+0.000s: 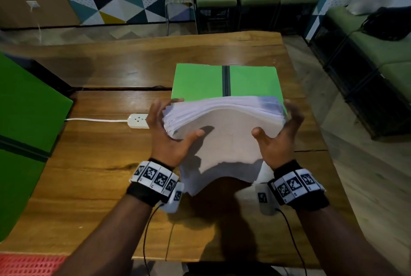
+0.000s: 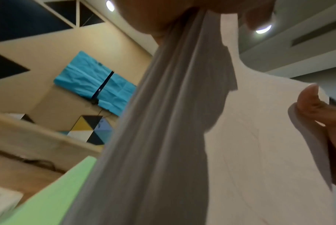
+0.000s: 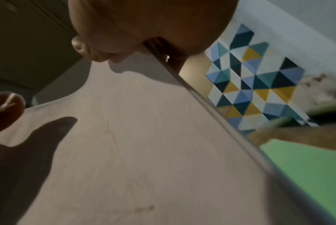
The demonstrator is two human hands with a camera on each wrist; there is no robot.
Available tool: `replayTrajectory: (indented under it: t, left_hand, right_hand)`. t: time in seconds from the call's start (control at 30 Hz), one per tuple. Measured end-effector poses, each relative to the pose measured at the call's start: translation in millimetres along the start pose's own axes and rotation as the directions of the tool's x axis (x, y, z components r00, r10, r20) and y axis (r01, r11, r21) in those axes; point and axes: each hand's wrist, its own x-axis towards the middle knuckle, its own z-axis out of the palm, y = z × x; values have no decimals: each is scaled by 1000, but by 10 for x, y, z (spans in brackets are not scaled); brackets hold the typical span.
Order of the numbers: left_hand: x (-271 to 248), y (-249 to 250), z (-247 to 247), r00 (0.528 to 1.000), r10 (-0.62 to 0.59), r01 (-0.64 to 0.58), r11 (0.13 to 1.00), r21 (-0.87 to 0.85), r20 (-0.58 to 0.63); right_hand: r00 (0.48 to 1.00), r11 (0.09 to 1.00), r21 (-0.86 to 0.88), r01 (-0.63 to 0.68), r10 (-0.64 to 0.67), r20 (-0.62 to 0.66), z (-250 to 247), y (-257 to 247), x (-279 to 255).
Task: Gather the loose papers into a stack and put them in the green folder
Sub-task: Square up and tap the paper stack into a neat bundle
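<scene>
- Both hands on the stack of papers (image 1: 224, 124), held up off the desk (image 1: 93, 164) over the near edge of the green folder (image 1: 200, 81).
- My left hand (image 1: 169, 135) has its grip round the stack's left edge: thumb on the top sheet, fingers curled round the far left corner. Left wrist view shows the sheet edges fanned, so that side is not yet squared.
- My right hand (image 1: 278, 140) mirrors it on the right edge, thumb on top, fingers wrapped behind. The edge looks tighter in the right wrist view.
- Stack bows upward in the middle and its near end droops toward me; I judge I'm squeezing inward from both sides to keep the sheets from sliding apart.
- Folder lies flat on the desk, a dark band running down its middle. I can't tell if that is an opened spine or a closure.
- A second green folder (image 1: 29, 124) sits at the far left, partly out of view; a white power strip (image 1: 139, 121) with its cord lies on the desk, just left of my left hand.
- Next, by my reckoning: tap the edges even, then lay the stack onto the folder. Risk is the loose left edge spilling.
</scene>
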Motion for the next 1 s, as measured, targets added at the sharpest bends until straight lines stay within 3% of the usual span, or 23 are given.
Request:
replayTrajectory:
  t: [0.07,0.13,0.27,0.43,0.53,0.67,0.77,0.87,1.0]
  left_hand:
    - [213,47,-57,976,213,-215,975,61,42]
    - [306,70,-80,954,288,-297,946,126,82]
    - [305,104,-58,953,286,-300,939,169,103]
    - [308,104,-68,955,275,-293,927,234,108]
    - [304,99,-75,950,290,-310,922,234,117]
    - [260,87,-53,950,301,-310,940,141,86]
    - [211,85,-5,952,303,-306,949,81,47]
    - [184,100,50,979,194,-193,981,24,-63]
    - [75,122,178,989,-77,75,997,-21,-129]
  right_hand:
    - [983,971,-153,186,-185,22,-19,-34,125]
    - [947,921,-226,317,-295,126,-80,-82,235]
    - [872,816,-336,471,-375,314,-207,-88,367]
    - [814,747,-353,564,-429,392,-262,-57,405]
    - [843,791,-321,521,-417,341,-262,-55,371]
    - [929,902,-225,368,-343,140,-191,-91,289]
    - [986,986,30,162,-160,-47,-51,-100,237]
    - [991,966,252,55,-23,-131,28,-66,211]
    - [986,998,-50,24,-32,-163,110,91,140]
